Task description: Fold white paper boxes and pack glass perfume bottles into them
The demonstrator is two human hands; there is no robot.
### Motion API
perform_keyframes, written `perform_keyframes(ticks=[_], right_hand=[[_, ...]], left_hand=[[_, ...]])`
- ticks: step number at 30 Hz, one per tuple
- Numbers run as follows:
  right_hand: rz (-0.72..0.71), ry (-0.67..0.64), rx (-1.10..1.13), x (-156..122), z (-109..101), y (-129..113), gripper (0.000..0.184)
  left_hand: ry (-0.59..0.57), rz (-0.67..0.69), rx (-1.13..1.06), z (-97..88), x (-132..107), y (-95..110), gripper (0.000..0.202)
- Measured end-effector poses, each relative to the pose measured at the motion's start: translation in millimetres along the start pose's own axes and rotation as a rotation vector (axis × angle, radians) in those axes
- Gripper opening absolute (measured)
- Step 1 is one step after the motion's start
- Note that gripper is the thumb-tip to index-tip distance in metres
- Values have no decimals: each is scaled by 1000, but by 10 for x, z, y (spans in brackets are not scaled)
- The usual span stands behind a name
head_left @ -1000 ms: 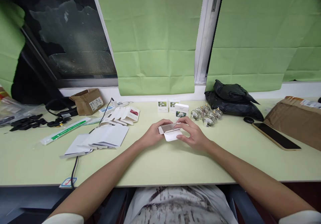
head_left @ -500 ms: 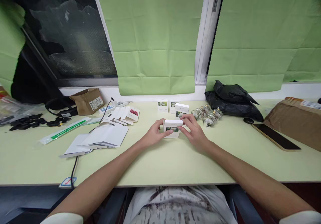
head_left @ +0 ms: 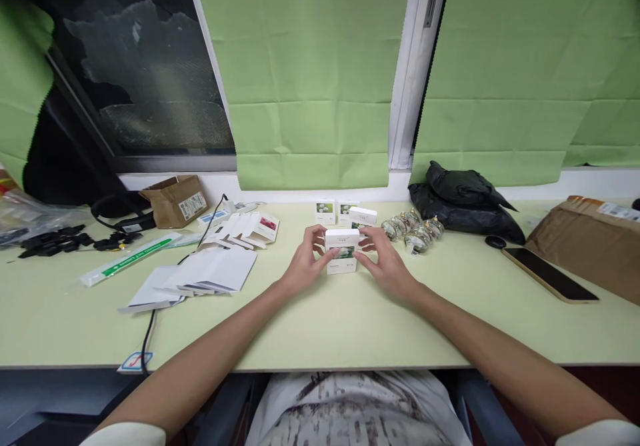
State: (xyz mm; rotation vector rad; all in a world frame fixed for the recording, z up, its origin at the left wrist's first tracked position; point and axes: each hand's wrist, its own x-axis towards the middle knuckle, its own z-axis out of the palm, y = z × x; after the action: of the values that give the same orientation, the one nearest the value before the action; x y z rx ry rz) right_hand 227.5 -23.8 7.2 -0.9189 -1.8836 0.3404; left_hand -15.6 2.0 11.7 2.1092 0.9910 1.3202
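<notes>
A small white carton (head_left: pixel 343 265) with a flower picture on its front stands upright on the table in front of me. My left hand (head_left: pixel 309 261) grips its left side, thumb on the front and fingers behind. On the other side, my right hand (head_left: pixel 384 263) curls its thumb and fingers around the right edge. The carton's top looks closed. Just behind it to the right is another white carton (head_left: pixel 363 216), partly hidden by the held one and my right fingers. Farther back, two similar cartons stand side by side, one (head_left: pixel 325 211) left of the other (head_left: pixel 345 211).
Several glass bulb-like ornaments (head_left: pixel 414 231) lie to the right, near black plastic bags (head_left: pixel 463 196). A phone (head_left: pixel 549 273) and a brown package (head_left: pixel 590 243) lie farther right. On the left are flat white cartons (head_left: pixel 213 271), a cable, a ruler-like strip (head_left: pixel 135 258) and an open cardboard box (head_left: pixel 177 203).
My right fingers have shifted from the carton's top edge down to its right side. The carton's top now looks flatter and more of its front shows.
</notes>
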Motion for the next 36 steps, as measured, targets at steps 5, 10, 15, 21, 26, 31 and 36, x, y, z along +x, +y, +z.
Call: perform_keyframes(ticks=[5,10,15,21,26,31,36], right_hand=[[-29,-18,-4,11,-7,-21,35],[-37,-7,5,21,-13,-50,32],[-22,2,9,19,-15,-62,47],[-56,0,5,25,-28,-80,36],[-48,-5,-11,29,-33,-73,35],[-68,8,-18,36,-25,-46,34],[-71,11,-22,41,-28,-54,33]], left_hand=[[17,2,20,-19,6,12,41],[54,84,12,-20,26,2,36],[68,170,26,-13,37,-3,32],[64,164,62,-18,42,-27,35],[60,174,85,-24,41,-45,36],[68,199,110,-26,37,-41,35],[62,196,134,-28,37,-37,34]])
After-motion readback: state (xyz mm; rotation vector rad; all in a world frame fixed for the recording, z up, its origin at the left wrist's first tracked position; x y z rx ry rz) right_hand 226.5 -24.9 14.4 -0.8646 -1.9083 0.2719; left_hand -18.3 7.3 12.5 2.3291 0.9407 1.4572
